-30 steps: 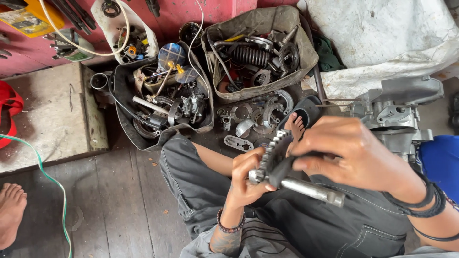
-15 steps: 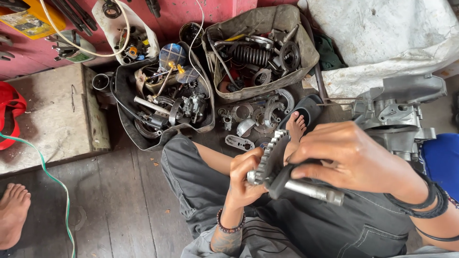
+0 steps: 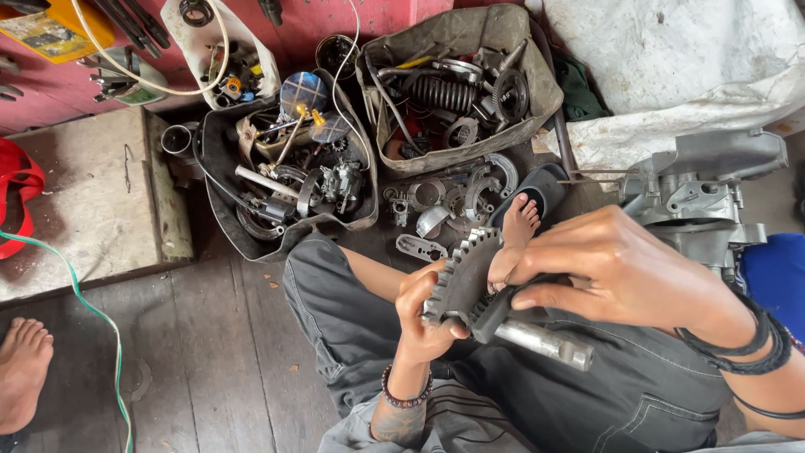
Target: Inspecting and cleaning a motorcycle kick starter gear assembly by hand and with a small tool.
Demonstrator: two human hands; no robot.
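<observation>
Centrally, in the head view, the left hand (image 3: pixel 425 315) is curled around the lower edge of a toothed sector gear (image 3: pixel 461 277), fingers closed on it from below. The right hand (image 3: pixel 612 268) enters from the right of the frame; its fingers are pressed together over the gear's hub and the dark end of the steel shaft (image 3: pixel 545 342), which projects toward the lower right. Gear and shaft sit just right of frame centre, above the person's lap in grey trousers (image 3: pixel 335 319). Dark bands (image 3: pixel 746 344) ring the right wrist; a beaded bracelet (image 3: pixel 407 396) rings the left.

Above the hands, a bare foot (image 3: pixel 520 222) rests on a black sandal (image 3: pixel 543 189). Loose metal parts (image 3: pixel 436 205) lie on the plank floor beside it. At upper centre, a grey fabric tub (image 3: pixel 457 38) holds a coil spring (image 3: pixel 440 92) and gears; a black tub (image 3: pixel 222 189) to its left holds mixed hardware. An engine casing (image 3: pixel 700 189) stands at the right edge. Another person's foot (image 3: pixel 21 373) shows at lower left, beside a green cord (image 3: pixel 92 310).
</observation>
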